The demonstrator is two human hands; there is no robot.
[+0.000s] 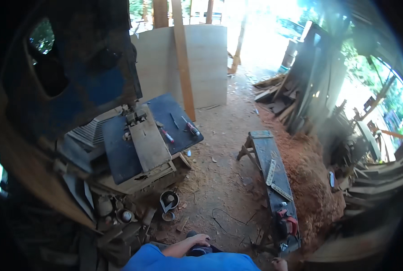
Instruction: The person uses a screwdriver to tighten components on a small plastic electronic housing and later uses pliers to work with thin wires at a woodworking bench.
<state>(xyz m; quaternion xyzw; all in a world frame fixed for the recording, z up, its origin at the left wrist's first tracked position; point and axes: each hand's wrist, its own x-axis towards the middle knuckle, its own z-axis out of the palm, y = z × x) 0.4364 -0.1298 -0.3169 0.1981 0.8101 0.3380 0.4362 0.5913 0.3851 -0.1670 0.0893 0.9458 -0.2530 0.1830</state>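
My left hand (201, 240) rests low near my dark-clad leg, fingers loosely bent and apart. My right hand (280, 264) is cut off at the lower edge; its grip is unclear. Just beside it a long narrow wooden bench (264, 147) carries two pale perforated strips (270, 172) and a red tool (288, 223), perhaps a power tool. Ahead on the left, a machine table with a dark top (117, 165) holds a pale board (149, 144), a screwdriver (192, 128) and other slim tools. Pots (167, 201) stand on the floor below it.
A plywood sheet (208, 67) and upright timber (183, 72) stand ahead. Leaning boards (303, 81) and a drum (289, 56) are at right, above heaped reddish shavings (314, 189). Wood offcuts (129, 226) lie lower left. A strewn dirt floor (219, 171) runs between toward a bright opening.
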